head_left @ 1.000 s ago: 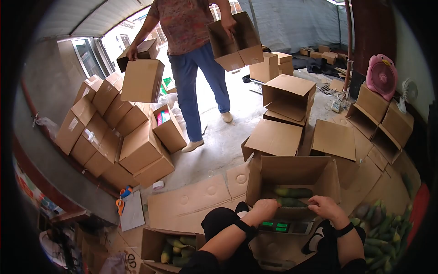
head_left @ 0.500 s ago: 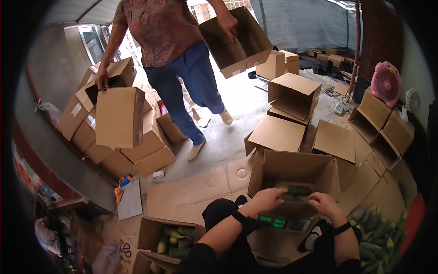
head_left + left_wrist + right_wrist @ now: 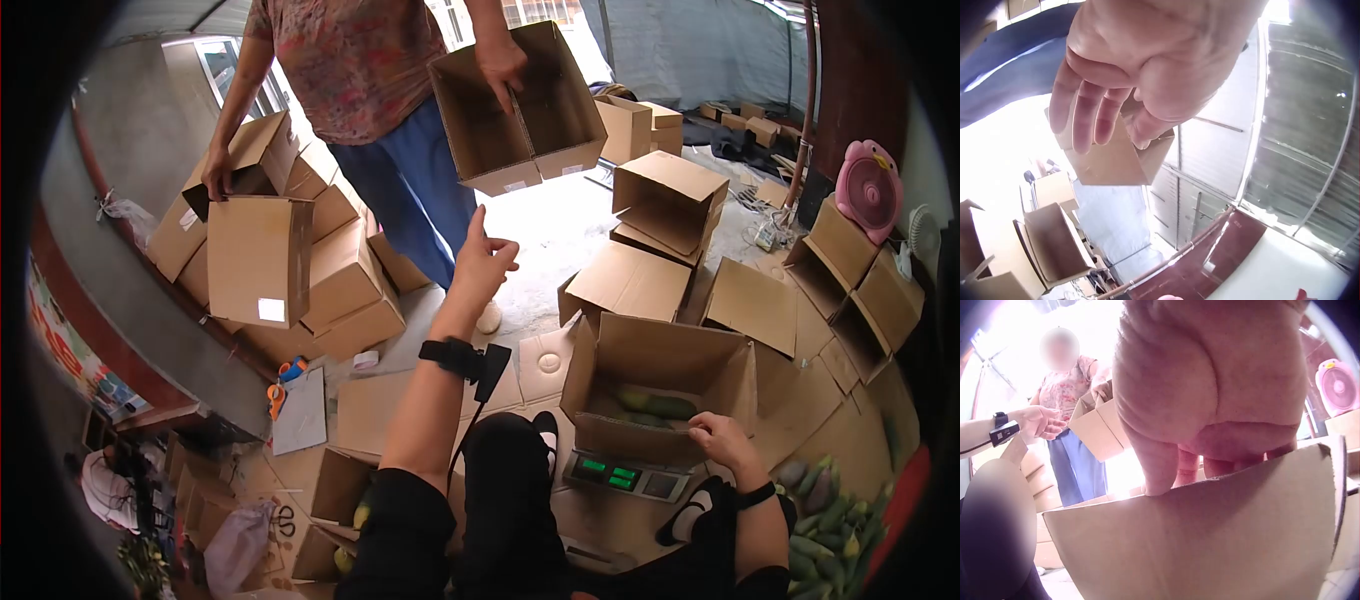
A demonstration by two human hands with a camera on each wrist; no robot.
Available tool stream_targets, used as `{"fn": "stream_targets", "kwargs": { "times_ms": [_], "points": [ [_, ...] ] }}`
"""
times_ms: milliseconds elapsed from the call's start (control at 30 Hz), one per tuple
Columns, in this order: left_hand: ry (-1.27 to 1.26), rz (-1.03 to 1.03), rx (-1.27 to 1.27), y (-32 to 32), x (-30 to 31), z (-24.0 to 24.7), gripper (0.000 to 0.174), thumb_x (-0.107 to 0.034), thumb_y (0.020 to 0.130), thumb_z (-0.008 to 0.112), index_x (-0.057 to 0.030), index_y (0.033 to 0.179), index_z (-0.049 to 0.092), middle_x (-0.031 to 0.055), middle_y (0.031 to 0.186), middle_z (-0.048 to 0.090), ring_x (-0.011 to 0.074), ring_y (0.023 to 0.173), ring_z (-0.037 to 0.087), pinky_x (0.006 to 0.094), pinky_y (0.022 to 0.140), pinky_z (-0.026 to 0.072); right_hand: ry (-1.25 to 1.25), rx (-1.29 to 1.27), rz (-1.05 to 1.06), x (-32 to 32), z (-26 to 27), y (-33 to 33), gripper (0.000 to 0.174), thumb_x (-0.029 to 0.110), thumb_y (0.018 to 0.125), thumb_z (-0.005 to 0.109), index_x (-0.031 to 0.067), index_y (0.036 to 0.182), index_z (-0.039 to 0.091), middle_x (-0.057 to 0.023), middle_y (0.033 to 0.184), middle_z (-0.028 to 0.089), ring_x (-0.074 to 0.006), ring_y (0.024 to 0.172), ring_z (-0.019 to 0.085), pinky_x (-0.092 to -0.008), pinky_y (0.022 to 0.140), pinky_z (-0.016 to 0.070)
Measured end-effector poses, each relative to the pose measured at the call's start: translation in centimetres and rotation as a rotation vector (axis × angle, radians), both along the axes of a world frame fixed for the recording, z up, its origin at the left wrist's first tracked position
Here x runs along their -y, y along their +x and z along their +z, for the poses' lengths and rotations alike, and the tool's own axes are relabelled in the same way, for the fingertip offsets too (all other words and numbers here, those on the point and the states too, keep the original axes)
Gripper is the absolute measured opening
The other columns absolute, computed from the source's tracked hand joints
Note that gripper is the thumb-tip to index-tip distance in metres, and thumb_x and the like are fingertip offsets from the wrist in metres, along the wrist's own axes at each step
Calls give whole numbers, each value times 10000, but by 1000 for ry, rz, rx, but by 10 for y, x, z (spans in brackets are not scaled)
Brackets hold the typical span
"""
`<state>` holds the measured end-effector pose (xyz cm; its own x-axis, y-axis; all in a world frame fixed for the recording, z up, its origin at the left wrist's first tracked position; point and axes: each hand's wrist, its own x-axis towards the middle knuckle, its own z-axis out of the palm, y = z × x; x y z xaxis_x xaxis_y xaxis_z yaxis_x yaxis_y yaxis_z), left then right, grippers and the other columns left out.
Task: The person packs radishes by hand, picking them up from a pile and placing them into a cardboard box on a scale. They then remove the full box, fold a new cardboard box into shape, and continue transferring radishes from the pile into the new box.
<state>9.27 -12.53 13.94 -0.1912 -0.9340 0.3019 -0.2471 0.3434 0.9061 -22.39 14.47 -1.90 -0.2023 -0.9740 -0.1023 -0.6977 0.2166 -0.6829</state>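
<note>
My left hand [image 3: 487, 262] is raised in front of me, its index finger stretched toward the boxes another person [image 3: 345, 70] carries. It holds nothing; in the left wrist view its fingers [image 3: 1085, 115] are spread and loosely bent. My right hand [image 3: 722, 440] grips the near rim of an open cardboard box [image 3: 640, 440], fingers over the wall in the right wrist view. Long green vegetables [image 3: 655, 404] lie inside that box, partly hidden by its near wall. Under the box is a scale [image 3: 625, 477] with green lit displays.
The person holds an open divided box [image 3: 520, 110] and another box [image 3: 255, 260]. Stacked boxes [image 3: 345, 270] stand left, more boxes [image 3: 670, 200] right. A vegetable pile [image 3: 830, 520] lies right front. A pink fan [image 3: 868, 190] tops boxes; an orange tape dispenser [image 3: 277, 400] lies left.
My left hand has left the vegetables in the box and risen forward to point. My right hand stays at the box's near rim. The other person has come closer with the boxes.
</note>
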Motion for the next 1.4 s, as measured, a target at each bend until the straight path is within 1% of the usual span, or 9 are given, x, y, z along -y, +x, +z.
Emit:
{"fn": "stream_targets", "kwargs": {
  "times_ms": [200,267,433,767,1000,1167,1267,1367,1400],
  "points": [
    [11,-245,248,-17,-41,-75,421,-145,810,643,-52,1208,545,82,860,660,170,755,631,298,698,497,2,-6,14,3,-5,-3,266,212,805,613,15,980,643,-174,896,668,-315,861,641,-372,761,502],
    [17,-405,285,-29,-77,-96,385,-149,831,633,-76,1203,563,60,878,639,140,791,602,290,710,491,-15,-4,33,5,-4,-2,267,212,804,613,12,979,643,-176,896,667,-315,861,641,-372,762,501],
    [-124,-559,584,-50,-130,-150,361,-200,820,633,-92,1161,584,114,1094,579,309,1041,555,399,881,456,-12,27,3,1,4,3,255,185,796,621,10,980,641,-181,888,667,-307,857,645,-368,756,503],
    [-116,-586,854,-53,-144,-169,400,-220,817,640,-135,1200,560,93,1075,583,292,1058,545,427,865,447,-157,180,-54,-19,42,-23,238,92,807,622,13,1031,612,-73,840,636,-162,763,604,-289,700,495],
    [-171,-527,924,-58,-146,-173,360,-216,799,649,-134,1141,577,88,1021,588,294,1037,546,427,855,449,-380,398,-356,-86,100,-69,262,107,897,550,52,1153,554,-16,956,591,-94,826,550,-215,733,427],
    [-200,-484,1017,-65,-144,-180,342,-202,781,645,-124,1110,587,94,1009,600,308,1011,560,441,838,454,-196,335,-591,-146,38,-133,275,122,890,561,42,1152,554,-24,976,599,-96,809,555,-218,671,437],
    [-176,-512,974,-65,-140,-179,323,-174,775,646,-95,1087,616,140,1042,632,338,1006,577,442,852,464,-174,494,-664,-207,-85,-176,286,145,872,584,17,1128,571,-41,971,619,-143,809,589,-243,668,472],
    [-257,-530,872,-64,-137,-190,391,-102,734,679,-104,1120,612,137,1030,637,335,976,591,439,840,475,-13,255,-819,-254,-198,-159,244,147,800,609,-4,989,638,-109,918,650,-206,834,616,-337,750,495],
    [-256,-526,879,-65,-138,-190,393,-101,734,680,-101,1121,611,138,1022,637,337,972,589,438,844,472,96,0,-677,-259,-182,-128,252,178,785,614,7,968,644,-138,892,641,-249,824,617,-354,761,489]
  ]
}}
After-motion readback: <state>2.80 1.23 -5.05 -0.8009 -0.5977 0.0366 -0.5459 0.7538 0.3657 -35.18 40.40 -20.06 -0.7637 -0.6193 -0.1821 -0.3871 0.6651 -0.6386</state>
